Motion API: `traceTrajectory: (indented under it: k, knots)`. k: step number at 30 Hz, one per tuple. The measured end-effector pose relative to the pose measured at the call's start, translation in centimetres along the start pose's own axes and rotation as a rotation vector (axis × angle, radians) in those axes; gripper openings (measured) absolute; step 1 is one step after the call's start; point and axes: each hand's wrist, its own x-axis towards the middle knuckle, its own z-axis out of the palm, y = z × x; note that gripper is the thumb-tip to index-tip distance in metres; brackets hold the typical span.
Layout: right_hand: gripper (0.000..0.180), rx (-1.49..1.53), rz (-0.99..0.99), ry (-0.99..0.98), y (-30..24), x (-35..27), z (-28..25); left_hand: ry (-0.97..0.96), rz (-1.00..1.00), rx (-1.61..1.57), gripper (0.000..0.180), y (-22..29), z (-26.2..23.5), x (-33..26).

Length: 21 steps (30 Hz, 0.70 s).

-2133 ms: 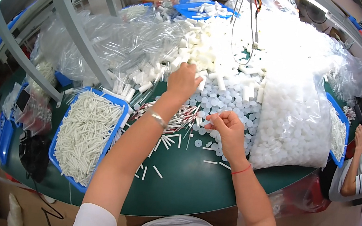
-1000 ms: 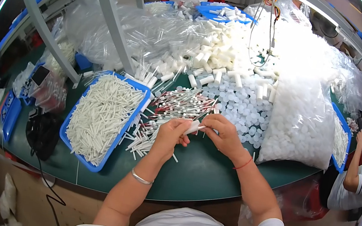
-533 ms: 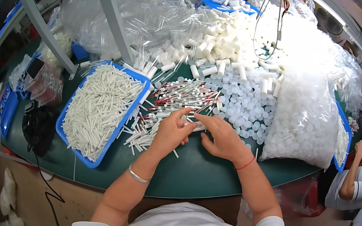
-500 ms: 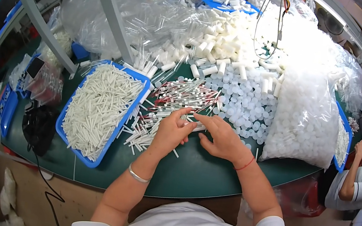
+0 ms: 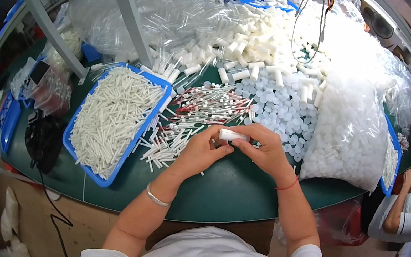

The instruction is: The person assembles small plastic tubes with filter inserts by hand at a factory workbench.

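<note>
A short white cylinder [image 5: 234, 136] lies crosswise between my two hands, just above the near part of the green table. My right hand [image 5: 265, 150] grips its right end between thumb and fingers. At the other end are the curled fingers of my left hand [image 5: 204, 147], closed against it; some fingertips are hidden. Just beyond them spreads a pile of thin sticks with red and white parts [image 5: 212, 103]. Loose white sticks [image 5: 166, 146] lie beside my left hand. Translucent round caps [image 5: 285, 108] are scattered past my right hand.
A blue tray [image 5: 107, 182] full of white sticks stands at left. A clear bag of caps [image 5: 347, 139] sits at right. White cylinders [image 5: 262, 36] and clear plastic bags [image 5: 121, 15] heap up behind. A grey metal post [image 5: 126, 15] rises at left; wires [image 5: 297, 28] hang above.
Both hands have turned and shifted slightly, and the white cylinder now shows plainly between them. At the far side, the other person's hands have moved to the blue tray.
</note>
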Motion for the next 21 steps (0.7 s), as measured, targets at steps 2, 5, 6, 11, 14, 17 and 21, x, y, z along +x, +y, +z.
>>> traceTrajectory:
  k: [2, 5, 6, 11, 14, 17, 21]
  knots:
    - [0.024, -0.029, 0.011, -0.009, 0.3, -0.1, -0.4, 0.010, 0.027, -0.181, 0.035, 0.2, -0.4, 0.1]
    - [0.023, -0.095, -0.050, -0.036, 0.7, -0.1, -0.5, 0.034, -0.051, -0.028, 0.029, 0.8, -1.3, -0.1]
    - [0.022, -0.133, -0.120, -0.053, 0.8, -0.1, -0.5, 0.040, -0.056, 0.125, 0.028, 0.8, -1.3, -0.1]
    - [0.031, -0.126, -0.167, -0.130, 0.7, -0.5, 1.0, -0.066, -0.133, 0.324, 0.040, 2.9, -0.5, -0.8]
    - [0.042, -0.017, -0.046, -0.150, -0.1, -0.6, 1.8, -0.079, -0.186, 0.306, 0.039, 1.9, -0.6, -0.5]
    - [0.044, 0.111, 0.185, -0.206, -1.1, 0.0, 0.4, -0.121, -0.228, 0.019, 0.038, 1.7, -1.2, -0.4]
    - [0.039, 0.380, 0.012, -0.145, 0.6, 0.0, 0.7, -0.212, -0.257, -0.393, 0.033, 2.4, -0.7, -0.9]
